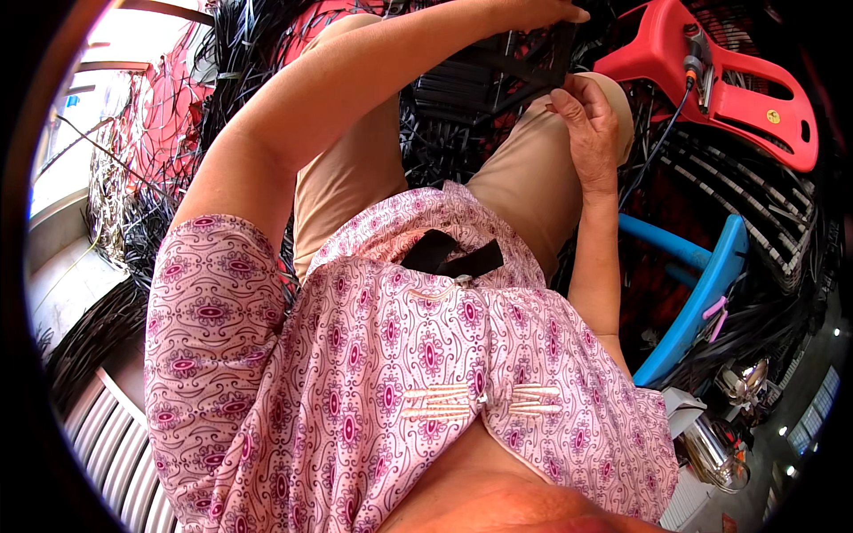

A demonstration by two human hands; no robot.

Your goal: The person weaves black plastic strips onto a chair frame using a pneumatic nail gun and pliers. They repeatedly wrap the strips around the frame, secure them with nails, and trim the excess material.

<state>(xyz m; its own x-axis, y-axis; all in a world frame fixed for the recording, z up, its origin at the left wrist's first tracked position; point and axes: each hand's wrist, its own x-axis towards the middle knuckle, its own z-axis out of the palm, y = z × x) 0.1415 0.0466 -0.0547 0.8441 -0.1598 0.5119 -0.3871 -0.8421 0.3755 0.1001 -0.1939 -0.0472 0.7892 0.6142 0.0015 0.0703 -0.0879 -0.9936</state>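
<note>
Across the top of the view stretches my left arm, and my left hand (549, 11) is partly cut off by the upper edge. One fingertip of it points right; how the other fingers lie is hidden. Lower down, by my right knee, my right hand (588, 129) is closed, thumb and fingers bent together at the end of a thin black strip. Between my knees is a black woven piece (462, 84) of flat plastic strips, close to both hands. Its far side is dark and hard to make out.
At the upper right a red plastic chair (755, 111) has a corded hand tool (695, 67) lying on it. A blue plastic stool (702, 302) stands right of me. Loose black strips (240, 67) crowd around my legs. Shiny metal pots (711, 449) are at the lower right.
</note>
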